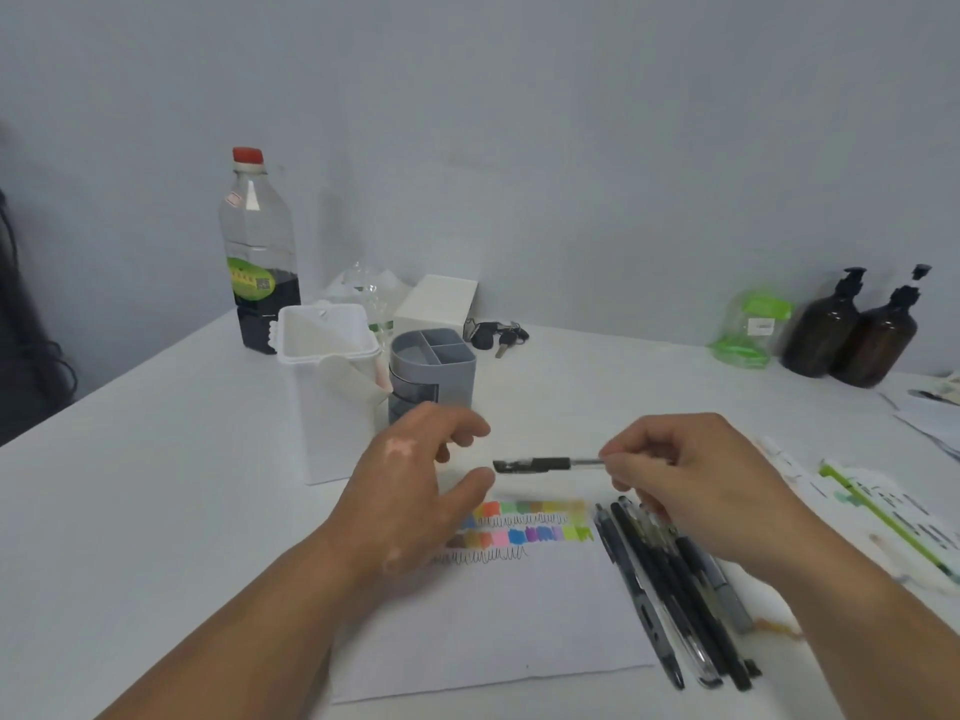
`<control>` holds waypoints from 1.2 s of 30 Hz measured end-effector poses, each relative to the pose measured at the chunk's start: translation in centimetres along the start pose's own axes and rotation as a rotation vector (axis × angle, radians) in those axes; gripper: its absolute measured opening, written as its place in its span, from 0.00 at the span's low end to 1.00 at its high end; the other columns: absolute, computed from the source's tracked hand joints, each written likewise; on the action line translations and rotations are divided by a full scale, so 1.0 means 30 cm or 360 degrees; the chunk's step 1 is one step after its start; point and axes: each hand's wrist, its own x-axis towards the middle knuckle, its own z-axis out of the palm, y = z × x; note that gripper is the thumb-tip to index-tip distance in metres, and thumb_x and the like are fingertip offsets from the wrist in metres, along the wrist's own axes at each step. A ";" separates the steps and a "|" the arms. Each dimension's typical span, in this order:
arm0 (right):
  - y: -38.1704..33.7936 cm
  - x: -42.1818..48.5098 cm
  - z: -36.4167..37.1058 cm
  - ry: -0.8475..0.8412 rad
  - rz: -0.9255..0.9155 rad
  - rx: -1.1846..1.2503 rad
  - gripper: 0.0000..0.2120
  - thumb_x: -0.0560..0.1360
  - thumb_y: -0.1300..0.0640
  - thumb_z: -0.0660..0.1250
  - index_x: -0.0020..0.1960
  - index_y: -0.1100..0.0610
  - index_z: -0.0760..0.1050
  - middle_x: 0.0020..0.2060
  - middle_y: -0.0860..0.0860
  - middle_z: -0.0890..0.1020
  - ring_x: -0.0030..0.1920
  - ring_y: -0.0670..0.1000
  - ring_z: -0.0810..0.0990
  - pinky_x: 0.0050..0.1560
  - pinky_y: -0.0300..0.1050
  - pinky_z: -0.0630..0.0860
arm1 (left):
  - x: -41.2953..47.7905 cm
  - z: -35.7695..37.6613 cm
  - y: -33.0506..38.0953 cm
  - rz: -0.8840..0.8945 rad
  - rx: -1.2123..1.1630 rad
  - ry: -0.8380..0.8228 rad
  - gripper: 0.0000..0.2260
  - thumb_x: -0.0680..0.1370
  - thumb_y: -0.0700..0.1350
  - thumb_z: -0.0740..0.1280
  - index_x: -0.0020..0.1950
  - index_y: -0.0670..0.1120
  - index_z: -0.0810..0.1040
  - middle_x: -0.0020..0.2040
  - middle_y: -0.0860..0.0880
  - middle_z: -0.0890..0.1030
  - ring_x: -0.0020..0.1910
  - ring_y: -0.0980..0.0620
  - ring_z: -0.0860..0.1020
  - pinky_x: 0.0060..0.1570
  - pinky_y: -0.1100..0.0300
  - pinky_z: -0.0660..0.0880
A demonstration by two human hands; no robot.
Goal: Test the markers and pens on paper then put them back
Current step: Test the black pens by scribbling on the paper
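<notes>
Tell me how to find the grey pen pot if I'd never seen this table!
Find the tall red-capped bottle at the back left of the table. In front of it stands a white tub, with the pen pot beside it on the right. It's the only grey one, split into compartments.

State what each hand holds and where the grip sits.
The right hand pinches the black pen by its clear barrel end; the left hand holds nothing.

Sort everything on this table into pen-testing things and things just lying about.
Job: black pen pinched by right hand, test paper, loose pens, grey holder, white lidded case.
Lying about: red-capped bottle, keys, two brown pump bottles, green bag, white box.
</notes>
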 end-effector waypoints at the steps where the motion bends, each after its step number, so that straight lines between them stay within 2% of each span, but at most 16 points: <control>1: -0.012 -0.030 0.009 -0.0026 -0.0005 0.0085 0.08 0.74 0.56 0.72 0.41 0.44 0.84 0.29 0.45 0.84 0.24 0.42 0.75 0.27 0.35 0.72 | -0.005 0.000 0.010 0.0031 -0.0010 -0.0054 0.15 0.77 0.53 0.71 0.60 0.65 0.72 0.52 0.69 0.72 0.52 0.67 0.72 0.43 0.75 0.70; 3: -0.018 -0.063 0.032 -0.0035 0.0008 0.0248 0.09 0.75 0.57 0.73 0.40 0.45 0.85 0.27 0.45 0.82 0.23 0.43 0.74 0.25 0.32 0.70 | -0.017 0.007 0.024 0.0081 -0.0043 -0.0224 0.18 0.78 0.54 0.70 0.65 0.65 0.70 0.54 0.71 0.71 0.56 0.71 0.69 0.46 0.78 0.69; 5: -0.010 -0.071 0.056 -0.0029 0.0036 0.0352 0.07 0.74 0.56 0.74 0.40 0.45 0.86 0.28 0.46 0.83 0.24 0.44 0.72 0.25 0.33 0.68 | -0.027 0.016 0.032 0.0122 -0.0063 -0.0349 0.16 0.79 0.54 0.68 0.67 0.62 0.73 0.53 0.69 0.74 0.56 0.70 0.71 0.48 0.78 0.69; 8: 0.002 -0.070 0.088 0.0003 0.0080 0.0575 0.06 0.74 0.58 0.74 0.41 0.49 0.86 0.30 0.53 0.84 0.26 0.46 0.72 0.25 0.37 0.68 | -0.027 0.022 0.050 0.0190 -0.0042 -0.0400 0.11 0.81 0.50 0.66 0.63 0.59 0.78 0.52 0.65 0.78 0.53 0.65 0.76 0.48 0.74 0.71; 11: 0.007 -0.071 0.122 0.0008 0.0135 0.0899 0.07 0.75 0.60 0.74 0.38 0.54 0.85 0.30 0.54 0.83 0.26 0.49 0.75 0.26 0.39 0.71 | -0.027 0.031 0.061 0.0226 0.0000 -0.0436 0.09 0.83 0.48 0.62 0.61 0.56 0.78 0.50 0.62 0.79 0.49 0.61 0.76 0.46 0.70 0.70; 14: 0.007 -0.071 0.151 -0.0017 0.0109 0.1195 0.10 0.74 0.57 0.76 0.34 0.53 0.81 0.31 0.55 0.82 0.27 0.50 0.76 0.27 0.40 0.72 | -0.030 0.037 0.070 0.0237 0.0015 -0.0487 0.09 0.84 0.49 0.59 0.60 0.54 0.77 0.47 0.60 0.78 0.46 0.60 0.74 0.44 0.68 0.68; 18: 0.004 -0.076 0.186 -0.0050 -0.0019 0.1006 0.07 0.70 0.50 0.74 0.42 0.52 0.81 0.29 0.51 0.81 0.28 0.50 0.76 0.31 0.41 0.73 | -0.037 0.039 0.097 0.0285 -0.0119 -0.0537 0.10 0.85 0.47 0.57 0.59 0.53 0.77 0.50 0.57 0.80 0.49 0.55 0.76 0.50 0.61 0.71; 21: 0.004 -0.078 0.206 -0.0103 -0.0051 0.0931 0.06 0.70 0.49 0.73 0.43 0.51 0.81 0.31 0.54 0.82 0.28 0.50 0.76 0.31 0.42 0.73 | -0.042 0.040 0.104 0.0293 -0.0140 -0.0577 0.12 0.84 0.52 0.55 0.54 0.51 0.77 0.45 0.54 0.80 0.45 0.52 0.76 0.47 0.57 0.72; 24: 0.003 -0.078 0.211 -0.0142 -0.0042 0.0977 0.06 0.71 0.49 0.72 0.42 0.52 0.80 0.29 0.55 0.80 0.28 0.51 0.75 0.33 0.45 0.74 | -0.039 0.035 0.095 0.0333 -0.0124 -0.0559 0.13 0.85 0.53 0.56 0.52 0.50 0.78 0.42 0.52 0.81 0.41 0.50 0.75 0.42 0.59 0.72; 28: 0.002 -0.083 0.211 -0.0182 -0.0068 0.1054 0.05 0.73 0.50 0.71 0.41 0.50 0.79 0.29 0.54 0.79 0.29 0.51 0.76 0.36 0.47 0.77 | -0.032 0.031 0.085 0.0379 -0.0161 -0.0504 0.11 0.84 0.54 0.58 0.51 0.53 0.79 0.37 0.56 0.78 0.36 0.53 0.73 0.36 0.64 0.68; 31: -0.007 -0.081 0.203 -0.0065 -0.0113 0.1064 0.05 0.73 0.51 0.70 0.38 0.50 0.79 0.29 0.54 0.79 0.28 0.51 0.76 0.33 0.46 0.76 | -0.031 0.030 0.077 0.0372 -0.0194 -0.0496 0.12 0.82 0.59 0.59 0.56 0.57 0.79 0.33 0.56 0.75 0.33 0.54 0.71 0.34 0.68 0.64; 33: -0.001 -0.068 0.179 0.0134 -0.0010 0.1276 0.06 0.72 0.54 0.68 0.35 0.51 0.78 0.27 0.55 0.77 0.27 0.52 0.75 0.28 0.44 0.75 | -0.024 0.028 0.051 0.0268 -0.0120 -0.0462 0.14 0.80 0.64 0.59 0.59 0.61 0.76 0.32 0.58 0.73 0.32 0.56 0.71 0.33 0.68 0.65; 36: 0.019 -0.054 0.140 0.0201 0.0173 0.1439 0.09 0.72 0.57 0.65 0.37 0.55 0.83 0.28 0.57 0.79 0.28 0.53 0.77 0.27 0.45 0.76 | -0.011 0.021 0.004 0.0062 0.0040 -0.0451 0.06 0.80 0.56 0.66 0.53 0.59 0.80 0.32 0.61 0.76 0.32 0.57 0.73 0.32 0.67 0.67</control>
